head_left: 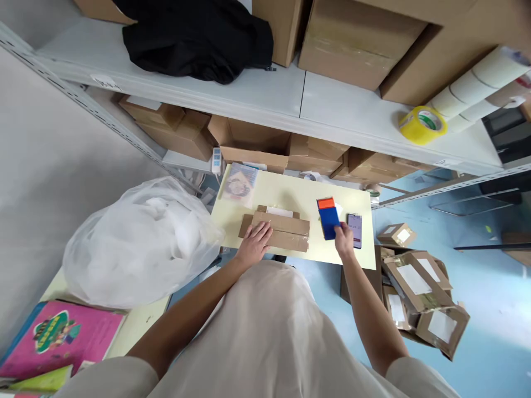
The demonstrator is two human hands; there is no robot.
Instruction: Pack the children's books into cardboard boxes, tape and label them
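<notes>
My left hand (254,243) lies flat with its fingers stretched over the left part of a small flat cardboard box (286,231). Clear tape shines at the box's right end, and a white label (279,211) shows along its far side. To the right, my right hand (344,240) is closed round the near end of a flat blue object with an orange end (329,220); its exact kind cannot be made out. That object is just above or on the pale yellow table (236,219). Beside my right hand lies a phone (354,231) with its screen lit.
A clear plastic bag of white packing material (141,243) bulges at left, above a pink printed package (62,337). Cardboard boxes fill the shelf (265,94) ahead, where a yellow tape roll (422,125) sits. Labelled parcels (415,282) are piled at right. A plastic-wrapped item (239,185) lies at the table's far left.
</notes>
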